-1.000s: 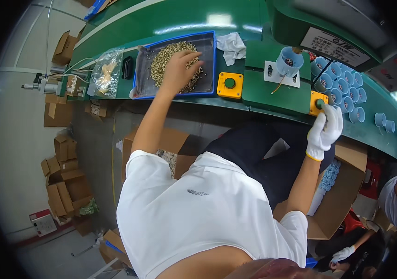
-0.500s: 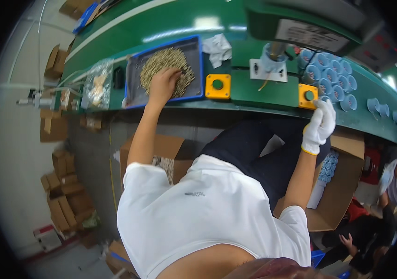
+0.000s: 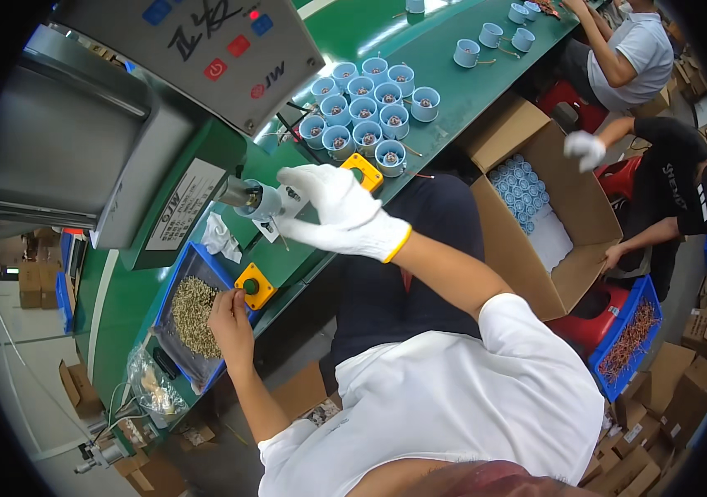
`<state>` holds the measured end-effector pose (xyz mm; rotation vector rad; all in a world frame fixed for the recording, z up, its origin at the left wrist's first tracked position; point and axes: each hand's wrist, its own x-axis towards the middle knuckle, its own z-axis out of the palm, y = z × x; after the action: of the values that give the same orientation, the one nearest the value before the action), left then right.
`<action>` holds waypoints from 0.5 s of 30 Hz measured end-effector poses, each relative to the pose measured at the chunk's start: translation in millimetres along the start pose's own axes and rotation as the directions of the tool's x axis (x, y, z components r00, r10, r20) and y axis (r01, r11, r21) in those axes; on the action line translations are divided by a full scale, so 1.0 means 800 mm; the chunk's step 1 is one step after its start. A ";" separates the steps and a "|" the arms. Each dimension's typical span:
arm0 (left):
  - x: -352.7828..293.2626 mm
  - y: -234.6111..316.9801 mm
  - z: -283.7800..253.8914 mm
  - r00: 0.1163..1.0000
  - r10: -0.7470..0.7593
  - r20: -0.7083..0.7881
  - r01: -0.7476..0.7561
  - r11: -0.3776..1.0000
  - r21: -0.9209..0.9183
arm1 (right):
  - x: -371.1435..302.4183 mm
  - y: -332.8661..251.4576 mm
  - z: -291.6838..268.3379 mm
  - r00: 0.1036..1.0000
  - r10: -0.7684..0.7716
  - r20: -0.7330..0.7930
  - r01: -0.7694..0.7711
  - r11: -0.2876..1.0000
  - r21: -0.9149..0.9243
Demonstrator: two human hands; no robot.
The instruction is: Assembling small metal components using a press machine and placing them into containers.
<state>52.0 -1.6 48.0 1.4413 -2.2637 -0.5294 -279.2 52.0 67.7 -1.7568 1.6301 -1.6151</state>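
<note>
My right hand [image 3: 339, 207], in a white knit glove, reaches to a light blue cup [image 3: 267, 201] beneath the metal head [image 3: 240, 192] of a green press. Its thumb and fingers are spread on either side of the cup's near side; whether they touch it is unclear. My bare left hand [image 3: 231, 327] is at the right edge of a blue-rimmed tray [image 3: 190, 248] with a heap of small brass-coloured parts [image 3: 194, 319]. The left fingers are pinched together near a yellow box with a green button [image 3: 255, 286]; anything between them is too small to make out.
Several blue cups with parts inside [image 3: 362, 109] crowd the green bench beyond the press. A second yellow button box [image 3: 362, 171] sits beside them. An open carton of blue cups [image 3: 536, 207] stands at right, where a co-worker in black [image 3: 668, 182] holds its edge.
The view has swung to the right. My right hand has moved from near the right button box to the cup under the press. My left hand has left the heap for the tray's edge.
</note>
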 end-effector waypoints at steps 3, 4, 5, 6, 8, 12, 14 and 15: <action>0.001 0.000 0.005 0.999 0.030 -0.042 -0.033 0.998 -0.060 | 0.001 -0.002 0.024 0.992 -0.041 -0.121 0.041 0.999 -0.009; 0.001 0.001 0.007 0.999 0.025 -0.046 -0.028 0.998 -0.056 | 0.005 -0.004 0.027 0.997 0.010 -0.075 -0.010 1.000 0.012; 0.002 0.004 0.009 0.996 0.049 -0.069 -0.055 0.996 -0.076 | 0.007 -0.009 0.034 0.998 0.063 -0.026 -0.063 0.997 0.035; 0.003 0.007 0.010 0.993 0.073 -0.093 -0.082 0.992 -0.094 | 0.011 -0.004 0.043 0.998 0.035 -0.050 -0.033 0.999 0.033; 0.007 0.004 0.023 0.991 0.064 -0.116 -0.080 0.987 -0.142 | 0.022 -0.002 0.048 0.999 0.050 -0.019 -0.050 0.999 -0.016; 0.029 0.006 0.046 0.977 0.079 -0.196 -0.118 0.973 -0.199 | 0.042 0.005 0.062 0.990 -0.049 -0.135 0.042 0.998 -0.055; 0.039 0.007 0.052 0.969 0.071 -0.237 -0.121 0.971 -0.206 | 0.055 -0.004 0.050 0.980 -0.129 -0.154 0.115 0.989 -0.097; 0.042 0.014 0.053 0.969 0.064 -0.238 -0.113 0.974 -0.198 | 0.062 -0.007 0.038 0.981 -0.129 -0.146 0.116 0.989 -0.091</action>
<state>8.3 -23.5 22.5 1.2233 -2.0128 -0.5265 -263.1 -0.6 87.4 -1.8487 1.7076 -1.8018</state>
